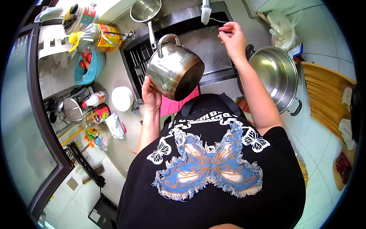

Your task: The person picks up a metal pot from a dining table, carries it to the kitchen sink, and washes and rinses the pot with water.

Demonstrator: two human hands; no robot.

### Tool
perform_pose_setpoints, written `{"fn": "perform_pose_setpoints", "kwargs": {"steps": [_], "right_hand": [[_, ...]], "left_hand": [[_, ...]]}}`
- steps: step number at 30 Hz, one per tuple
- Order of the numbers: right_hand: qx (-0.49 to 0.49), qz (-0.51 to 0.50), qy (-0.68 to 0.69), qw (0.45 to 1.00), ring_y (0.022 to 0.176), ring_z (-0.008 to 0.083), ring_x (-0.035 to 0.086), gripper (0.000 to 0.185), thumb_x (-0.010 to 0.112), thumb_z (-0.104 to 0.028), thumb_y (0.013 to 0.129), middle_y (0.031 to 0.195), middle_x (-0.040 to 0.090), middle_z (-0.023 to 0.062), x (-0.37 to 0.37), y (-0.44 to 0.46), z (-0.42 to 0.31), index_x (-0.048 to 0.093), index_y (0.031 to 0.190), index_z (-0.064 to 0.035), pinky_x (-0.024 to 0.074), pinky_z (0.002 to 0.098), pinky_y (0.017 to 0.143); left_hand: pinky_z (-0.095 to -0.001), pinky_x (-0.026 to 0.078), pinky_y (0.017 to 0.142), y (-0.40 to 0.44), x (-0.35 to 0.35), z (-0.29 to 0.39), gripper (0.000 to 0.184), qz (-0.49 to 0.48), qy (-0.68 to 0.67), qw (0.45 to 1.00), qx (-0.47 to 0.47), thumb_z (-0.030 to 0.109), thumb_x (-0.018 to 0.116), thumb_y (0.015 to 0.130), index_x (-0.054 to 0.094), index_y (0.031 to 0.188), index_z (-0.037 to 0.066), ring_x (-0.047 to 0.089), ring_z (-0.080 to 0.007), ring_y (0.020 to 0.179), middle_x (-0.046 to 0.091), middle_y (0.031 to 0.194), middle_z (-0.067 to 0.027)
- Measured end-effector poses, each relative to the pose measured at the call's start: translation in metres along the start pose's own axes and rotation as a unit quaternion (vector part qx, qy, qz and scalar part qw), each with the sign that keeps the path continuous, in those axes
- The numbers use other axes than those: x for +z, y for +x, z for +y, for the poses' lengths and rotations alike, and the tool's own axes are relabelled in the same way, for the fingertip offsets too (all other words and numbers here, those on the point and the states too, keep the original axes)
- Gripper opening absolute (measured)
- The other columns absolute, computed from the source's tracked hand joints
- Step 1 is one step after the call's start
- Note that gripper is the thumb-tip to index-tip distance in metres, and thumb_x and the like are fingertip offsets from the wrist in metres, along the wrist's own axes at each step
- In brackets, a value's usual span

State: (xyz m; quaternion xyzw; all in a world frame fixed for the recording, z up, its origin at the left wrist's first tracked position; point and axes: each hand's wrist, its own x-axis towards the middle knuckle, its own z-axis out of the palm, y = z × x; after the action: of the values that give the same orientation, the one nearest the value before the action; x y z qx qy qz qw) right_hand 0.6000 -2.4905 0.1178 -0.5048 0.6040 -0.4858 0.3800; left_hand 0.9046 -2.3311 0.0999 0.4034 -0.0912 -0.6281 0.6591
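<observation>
My left hand [151,95] is closed on the near left side of a stainless steel pot [167,70], thumb up against its wall. The pot is tilted over the front left of the sink [219,57], its darkened base facing right and toward me. A loop handle stands up at its far side. My right hand [233,40] is raised over the sink's right side, below the faucet [206,11]. Its fingers are loosely bent and apart, with nothing visible in them.
A large steel pot [272,76] stands right of the sink. A small saucepan [146,9] sits at the back left. Leftward are an oil bottle [89,37], a blue basket [95,68], a white bowl [122,98] and a strainer [72,110].
</observation>
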Motion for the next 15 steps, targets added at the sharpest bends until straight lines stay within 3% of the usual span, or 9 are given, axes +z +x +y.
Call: {"fn": "perform_pose_setpoints", "kwargs": {"steps": [2,4,6,7,9,10,12,13,15], "right_hand": [[-0.005,0.047,0.017,0.999,0.071,0.0148,0.065,0.03,0.068,-0.009,0.078,0.095,0.067,0.0081,-0.005,0.033,-0.007,0.056,0.105,-0.0028,0.0531,0.0282,0.06],[-0.034,0.044,-0.029,0.998,0.071,0.0153,0.065,0.036,0.07,-0.016,0.078,0.098,0.067,0.0091,-0.008,0.08,0.009,0.056,0.109,-0.0026,0.0534,0.0295,0.058],[-0.126,0.087,-0.173,0.973,0.066,0.0156,0.064,0.028,0.066,-0.023,0.084,0.09,0.068,0.0076,-0.027,0.099,0.027,0.06,0.104,-0.0034,0.0523,0.0294,0.055],[-0.128,0.087,-0.174,0.973,0.066,0.0156,0.064,0.028,0.066,-0.023,0.084,0.09,0.068,0.0076,-0.02,0.122,0.04,0.06,0.104,-0.0034,0.0523,0.0294,0.055],[-0.107,0.024,-0.373,0.921,0.083,0.0167,0.067,0.043,0.065,-0.029,0.087,0.098,0.068,0.0104,-0.013,0.163,0.064,0.057,0.12,-0.0035,0.0545,0.0321,0.064],[-0.107,0.024,-0.375,0.921,0.083,0.0167,0.067,0.043,0.065,-0.029,0.087,0.098,0.068,0.0104,-0.007,0.187,0.082,0.057,0.12,-0.0035,0.0545,0.0321,0.064],[-0.211,0.083,-0.468,0.854,0.077,0.0192,0.068,0.04,0.062,-0.032,0.088,0.092,0.069,0.0111,-0.036,0.196,0.113,0.06,0.116,-0.0035,0.0541,0.0344,0.062],[-0.211,0.079,-0.469,0.854,0.077,0.0192,0.068,0.04,0.062,-0.032,0.088,0.092,0.069,0.0111,-0.025,0.213,0.127,0.06,0.116,-0.0035,0.0541,0.0344,0.062],[-0.163,-0.016,-0.36,0.918,0.098,0.0359,0.062,0.034,0.059,-0.017,0.086,0.111,0.064,0.0256,-0.009,0.228,0.138,0.062,0.116,-0.002,0.0473,0.0455,0.083]], "left_hand": [[-0.0327,0.05,0.088,0.007,0.009,-0.002,0.031,0.022,0.068,0.997,0.008,0.031,0.055,0.096,0.065,0.106,0.003,0.066,-0.0184,0.092,0.069,0.103,-0.0077],[-0.0329,0.057,0.063,0.008,0.031,0.0,0.031,0.006,0.135,0.99,-0.029,0.033,0.054,0.097,0.067,0.092,0.005,0.068,-0.0201,0.068,0.069,0.08,-0.0093],[-0.0317,0.056,0.066,-0.007,0.034,-0.016,0.033,-0.009,0.204,0.977,-0.053,0.035,0.054,0.097,0.067,0.092,0.005,0.067,-0.0189,0.069,0.069,0.078,-0.0087],[-0.0296,0.053,0.07,0.002,0.025,-0.026,0.037,-0.016,0.25,0.966,-0.061,0.038,0.054,0.097,0.067,0.091,0.004,0.067,-0.0173,0.071,0.069,0.078,-0.0081],[-0.025,0.047,0.08,0.012,0.032,-0.041,0.033,-0.031,0.263,0.961,-0.08,0.033,0.053,0.099,0.067,0.099,0.003,0.061,-0.0103,0.083,0.068,0.089,-0.0036],[-0.0235,0.044,0.082,0.014,0.042,-0.047,0.032,-0.041,0.251,0.964,-0.074,0.031,0.053,0.1,0.067,0.103,0.003,0.058,-0.0078,0.087,0.067,0.094,-0.0013],[-0.0216,0.042,0.084,-0.011,0.046,-0.069,0.031,-0.091,0.294,0.949,-0.069,0.028,0.051,0.101,0.065,0.109,0.002,0.053,-0.005,0.091,0.064,0.098,0.0023],[-0.0219,0.042,0.084,-0.001,0.046,-0.073,0.031,-0.096,0.302,0.947,-0.059,0.028,0.051,0.101,0.065,0.108,0.001,0.054,-0.0055,0.091,0.064,0.098,0.002],[-0.0223,0.042,0.085,0.013,0.048,-0.078,0.031,-0.099,0.311,0.944,-0.05,0.027,0.051,0.101,0.065,0.107,0.0,0.054,-0.006,0.091,0.064,0.097,0.0018]]}}
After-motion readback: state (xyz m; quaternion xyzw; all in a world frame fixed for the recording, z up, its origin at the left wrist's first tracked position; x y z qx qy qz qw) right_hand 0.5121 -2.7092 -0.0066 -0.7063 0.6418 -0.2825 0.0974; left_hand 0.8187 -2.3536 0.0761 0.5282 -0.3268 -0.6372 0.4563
